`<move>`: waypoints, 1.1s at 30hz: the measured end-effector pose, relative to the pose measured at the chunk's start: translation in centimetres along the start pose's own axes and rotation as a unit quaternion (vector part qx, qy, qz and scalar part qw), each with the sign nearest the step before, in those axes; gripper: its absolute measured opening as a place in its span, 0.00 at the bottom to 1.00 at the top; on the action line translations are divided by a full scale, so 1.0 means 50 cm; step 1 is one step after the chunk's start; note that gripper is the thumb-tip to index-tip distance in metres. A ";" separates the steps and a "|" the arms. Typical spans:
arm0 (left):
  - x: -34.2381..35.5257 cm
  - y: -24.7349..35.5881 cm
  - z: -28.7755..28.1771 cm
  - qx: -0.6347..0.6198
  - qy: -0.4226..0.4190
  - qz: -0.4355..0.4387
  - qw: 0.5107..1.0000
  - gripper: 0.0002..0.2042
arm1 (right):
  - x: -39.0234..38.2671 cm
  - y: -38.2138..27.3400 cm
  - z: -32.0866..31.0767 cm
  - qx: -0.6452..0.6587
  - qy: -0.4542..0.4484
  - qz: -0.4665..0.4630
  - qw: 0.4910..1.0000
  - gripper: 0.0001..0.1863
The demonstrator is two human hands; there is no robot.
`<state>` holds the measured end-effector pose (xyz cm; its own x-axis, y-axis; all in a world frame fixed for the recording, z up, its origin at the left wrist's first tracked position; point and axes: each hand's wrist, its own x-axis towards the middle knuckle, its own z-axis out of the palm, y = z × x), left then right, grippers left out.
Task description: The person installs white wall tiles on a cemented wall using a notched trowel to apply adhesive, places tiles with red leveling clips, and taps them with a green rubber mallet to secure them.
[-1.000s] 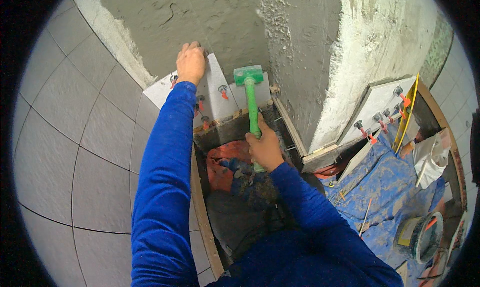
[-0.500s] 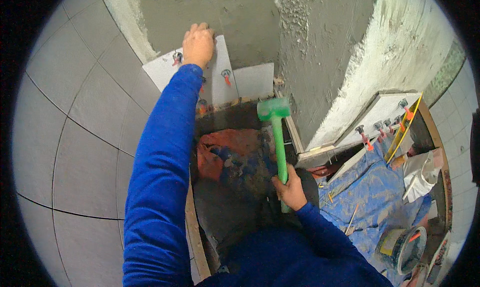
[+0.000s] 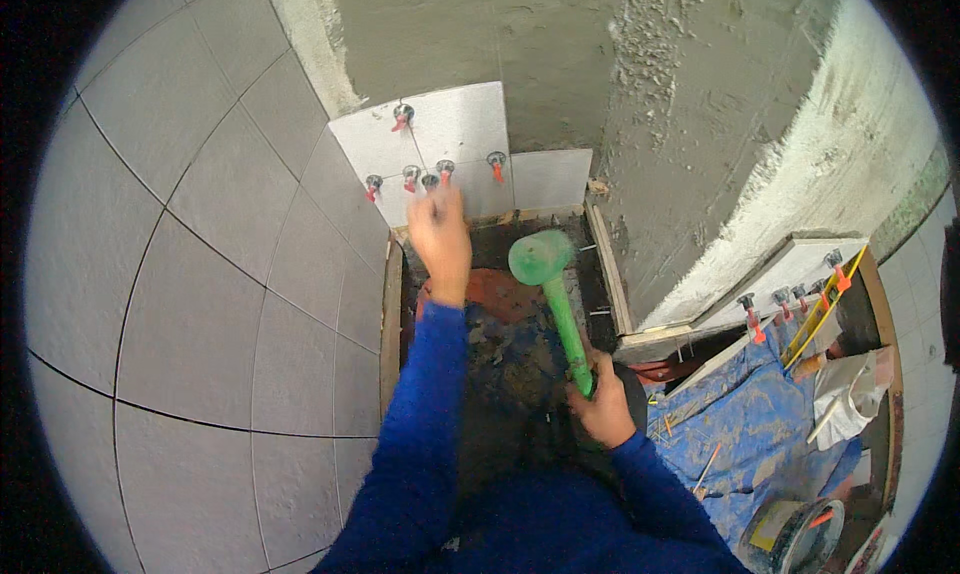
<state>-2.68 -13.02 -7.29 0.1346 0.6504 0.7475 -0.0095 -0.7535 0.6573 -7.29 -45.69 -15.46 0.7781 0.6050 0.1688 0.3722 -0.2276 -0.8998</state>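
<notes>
My right hand (image 3: 603, 406) grips the handle of a green rubber mallet (image 3: 548, 276), its head raised over a dark recess in the floor. My left hand (image 3: 440, 236) reaches forward with its fingertips at the red-and-grey levelling clips (image 3: 425, 177) along the lower edge of a light grey wall tile (image 3: 440, 139). A smaller tile (image 3: 551, 178) sits to its right, low on the bare cement wall (image 3: 480, 29). Both arms wear blue sleeves.
Grey tiles (image 3: 190, 274) cover the wall on the left. A blue tarp (image 3: 745, 439) with scattered bits lies at the right, beside a bucket (image 3: 795, 534), a yellow level (image 3: 822, 309) and another tile with clips (image 3: 790, 274). Something orange (image 3: 495, 289) lies in the recess.
My left hand has slid down from the top of the wall tile to its lower clips. My right hand has drawn the mallet back from the tile and lowered it.
</notes>
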 end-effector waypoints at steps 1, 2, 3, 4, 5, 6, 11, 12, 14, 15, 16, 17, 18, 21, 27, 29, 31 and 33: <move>-0.062 -0.027 -0.035 -0.032 -0.054 -0.079 0.995 0.12 | 0.021 -0.016 -0.010 0.014 -0.026 0.018 0.999 0.26; -0.125 -0.052 -0.068 -0.045 -0.068 -0.105 0.991 0.10 | 0.038 -0.031 -0.020 0.026 -0.053 0.037 0.998 0.26; -0.179 -0.074 -0.095 -0.049 -0.092 -0.165 0.981 0.08 | 0.047 -0.047 -0.026 -0.018 -0.049 0.029 0.998 0.25; -0.216 -0.096 -0.122 -0.038 -0.090 -0.164 0.982 0.08 | 0.056 -0.061 -0.025 -0.022 -0.046 0.022 0.998 0.25; -0.232 -0.117 -0.143 -0.006 -0.110 -0.213 0.971 0.08 | 0.064 -0.072 -0.022 -0.025 -0.043 0.013 0.999 0.24; -0.235 -0.133 -0.156 -0.023 -0.085 -0.193 0.977 0.08 | 0.067 -0.081 -0.015 -0.021 -0.047 0.020 0.998 0.24; -0.160 -0.140 -0.177 -0.044 -0.050 -0.194 0.979 0.09 | 0.046 -0.090 0.027 0.038 -0.075 0.084 0.993 0.24; -0.141 -0.134 -0.173 -0.052 -0.050 -0.181 0.981 0.09 | 0.036 -0.084 0.034 0.049 -0.080 0.115 0.989 0.24; -0.107 -0.126 -0.159 -0.056 -0.042 -0.186 0.980 0.08 | 0.017 -0.063 0.041 0.023 -0.091 0.112 0.989 0.24; -0.099 -0.124 -0.151 -0.059 -0.042 -0.190 0.979 0.08 | 0.006 -0.050 0.042 0.022 -0.095 0.130 0.987 0.24; -0.095 -0.125 -0.143 -0.078 -0.052 -0.195 0.976 0.08 | -0.006 -0.034 0.043 0.023 -0.103 0.165 0.981 0.24; -0.097 -0.130 -0.137 -0.098 -0.066 -0.201 0.972 0.08 | -0.016 -0.016 0.042 0.020 -0.107 0.154 0.982 0.24; -0.106 -0.138 -0.133 -0.118 -0.075 -0.199 0.970 0.09 | -0.025 0.006 0.042 0.018 -0.115 0.157 0.981 0.24; -0.177 -0.180 -0.141 -0.147 -0.150 -0.268 0.940 0.10 | -0.058 0.080 0.043 0.052 -0.150 0.231 0.960 0.24; -0.384 -0.314 -0.227 -0.254 -0.241 -0.578 0.737 0.10 | -0.112 0.213 0.053 -0.016 -0.198 0.267 0.943 0.17; -0.407 -0.347 -0.231 -0.298 -0.194 -0.557 0.751 0.09 | -0.114 0.230 0.053 -0.044 -0.204 0.268 0.941 0.18; -0.412 -0.357 -0.236 -0.308 -0.164 -0.611 0.710 0.09 | -0.113 0.233 0.055 -0.060 -0.190 0.258 0.945 0.21; -0.405 -0.350 -0.236 -0.328 -0.148 -0.615 0.702 0.09 | -0.111 0.228 0.058 -0.002 -0.180 0.311 0.933 0.19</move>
<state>-16.91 -11.87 -32.80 0.6395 0.6484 -0.4130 -0.1456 0.6296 0.7631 -8.83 -49.44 -27.84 0.6247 0.5712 -0.5325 -0.0934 -0.6223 -0.7772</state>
